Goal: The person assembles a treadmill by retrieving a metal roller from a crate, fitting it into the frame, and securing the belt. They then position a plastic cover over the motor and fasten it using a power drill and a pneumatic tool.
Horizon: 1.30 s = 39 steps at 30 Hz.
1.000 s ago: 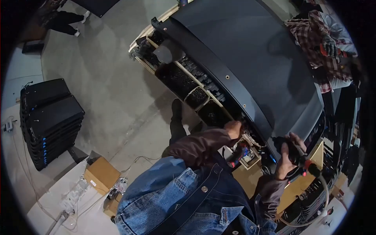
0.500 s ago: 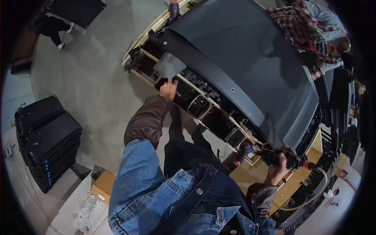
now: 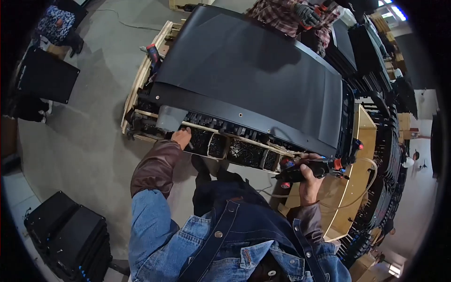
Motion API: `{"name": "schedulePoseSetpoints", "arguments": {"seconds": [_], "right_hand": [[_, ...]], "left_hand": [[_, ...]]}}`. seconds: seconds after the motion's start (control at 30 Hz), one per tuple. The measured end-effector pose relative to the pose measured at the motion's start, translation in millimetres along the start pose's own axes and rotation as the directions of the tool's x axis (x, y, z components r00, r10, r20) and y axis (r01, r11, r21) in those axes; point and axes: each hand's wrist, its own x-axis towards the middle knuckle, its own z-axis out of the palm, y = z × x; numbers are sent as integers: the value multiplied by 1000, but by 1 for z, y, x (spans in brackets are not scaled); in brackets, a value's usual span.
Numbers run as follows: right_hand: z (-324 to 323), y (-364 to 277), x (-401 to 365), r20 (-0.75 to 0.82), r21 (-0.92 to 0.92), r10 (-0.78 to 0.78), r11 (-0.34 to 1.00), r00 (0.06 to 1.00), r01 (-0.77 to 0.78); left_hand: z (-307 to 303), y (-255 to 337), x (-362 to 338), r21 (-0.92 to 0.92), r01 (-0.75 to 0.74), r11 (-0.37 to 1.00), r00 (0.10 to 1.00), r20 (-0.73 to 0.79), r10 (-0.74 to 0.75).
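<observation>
My left hand (image 3: 181, 138) is at the row of parts bins along the near side of the bench, with its fingers curled by the bin edge. What they hold, if anything, is hidden. Just beyond it stands a translucent grey tub (image 3: 170, 118). The bins hold dark small parts, and one shows lighter fasteners (image 3: 240, 152). My right hand (image 3: 308, 181) grips a black hand-held power tool (image 3: 315, 170) with a red-orange ring, level over the bins' right end. A large black curved panel (image 3: 249, 80) lies across the bench, its near edge above the bins.
A red-and-black cordless driver (image 3: 153, 57) rests at the bench's left end. At right are a plywood box (image 3: 350, 188), a pale hose (image 3: 375, 171) and racked black parts. Stacked black panels (image 3: 70, 230) stand lower left. A co-worker's gloved hand (image 3: 307, 16) is across the panel.
The view has swung, shifting the bench left and lower in the picture. My right hand has raised the power tool and turned it level; my left hand stays by the bins.
</observation>
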Motion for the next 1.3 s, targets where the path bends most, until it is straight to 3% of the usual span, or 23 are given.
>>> {"name": "schedulePoseSetpoints", "arguments": {"seconds": [0.03,0.1,0.13,0.17,0.2,0.27,0.33,0.5,0.73,0.83,0.9,0.93,0.97,1.0,1.03,1.1,1.17,1.2,1.23,1.27,1.3], "right_hand": [[1,-2,1,12,40,9,999,1000,-10],[-4,6,12,-19,90,-48,995,999,49],[-9,5,17,53,124,-6,992,999,0],[-4,3,22,68,217,-4,976,998,-11],[1,-1,27,81,311,-5,950,997,-20],[10,-6,38,118,443,-19,896,993,-36],[16,-8,49,167,572,-33,817,985,-69],[15,-11,65,218,723,-62,680,974,-119],[-5,2,68,174,805,-6,577,985,-138],[-7,3,67,126,804,40,581,991,-126],[-6,7,66,84,805,99,580,991,-126],[-5,9,65,50,805,158,578,986,-133],[-3,13,65,44,804,158,580,986,-129],[-1,18,65,4,797,253,584,967,-156],[1,23,63,-35,788,347,586,937,-188],[8,30,64,-26,773,351,601,936,-204],[20,29,63,-67,750,279,647,958,-136],[27,24,63,-72,708,220,698,973,-106],[36,18,66,-59,700,214,706,975,-112],[45,13,70,-56,668,109,743,992,-43],[56,6,71,-50,635,6,772,999,27]], "left_hand": [[-13,12,-5,4,-13,1000,1000,-2,13],[-59,39,-20,-210,132,969,990,-18,-139],[-35,40,-21,-427,-51,903,980,-194,-37],[-61,59,-29,-876,107,470,992,65,-105],[-110,93,-35,-942,306,-136,950,311,-16],[-177,151,-44,-869,339,-362,931,366,-8],[-188,193,-47,-761,258,-595,949,316,7],[-212,247,-43,-535,120,-836,990,131,58],[-227,264,-41,-596,103,-797,994,85,65],[-243,270,-39,-665,64,-744,996,93,2],[-256,275,-42,-893,-77,-444,972,31,-232],[-269,278,-44,-985,-124,-119,935,-76,-345],[-272,279,-40,-985,-122,-122,937,-74,-341],[-273,281,-32,-898,-353,263,814,-434,-387],[-273,282,-29,-632,-475,612,609,-738,-290],[-273,277,-28,-620,-452,641,589,-747,-307],[-279,266,-31,-900,-267,344,826,-398,-400],[-268,251,-30,-991,-96,98,932,-124,-341],[-261,246,-25,-952,-34,-305,955,59,-290],[-254,240,-16,-756,45,-654,966,200,-165],[-231,234,-4,-544,93,-834,976,215,-31]]}}
